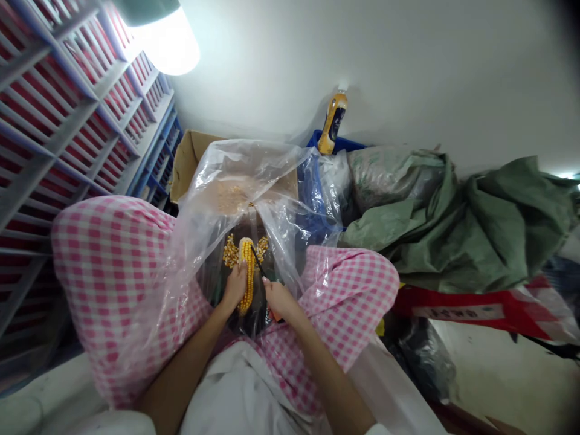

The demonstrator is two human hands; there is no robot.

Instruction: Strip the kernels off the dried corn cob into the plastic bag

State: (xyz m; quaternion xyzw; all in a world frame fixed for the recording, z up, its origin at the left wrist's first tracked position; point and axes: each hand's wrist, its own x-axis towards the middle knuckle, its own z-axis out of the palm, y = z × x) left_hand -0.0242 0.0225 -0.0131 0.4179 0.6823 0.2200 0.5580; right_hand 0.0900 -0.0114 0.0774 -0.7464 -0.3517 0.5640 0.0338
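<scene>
Left hand (pixel 234 285) grips a corn cob (pixel 247 275), right hand (pixel 277 297) closed on a thin dark tool (pixel 258 261) w/ loose kernels (pixel 231 252) in clear plastic bag (pixel 212 199) (cardboard box (pixel 188 166) behind).

Floor (pixel 498 368), pale and partly bare at lower right, on which several items are crowded. A brown cardboard box (pixel 188 163) is set against the wall, lined by a clear plastic bag (pixel 226 181). A blue crate (pixel 338 144) is placed beside it. Green woven sacks (pixel 475 217) are heaped to the right, with a red printed sack (pixel 475 309) laid below them.
</scene>
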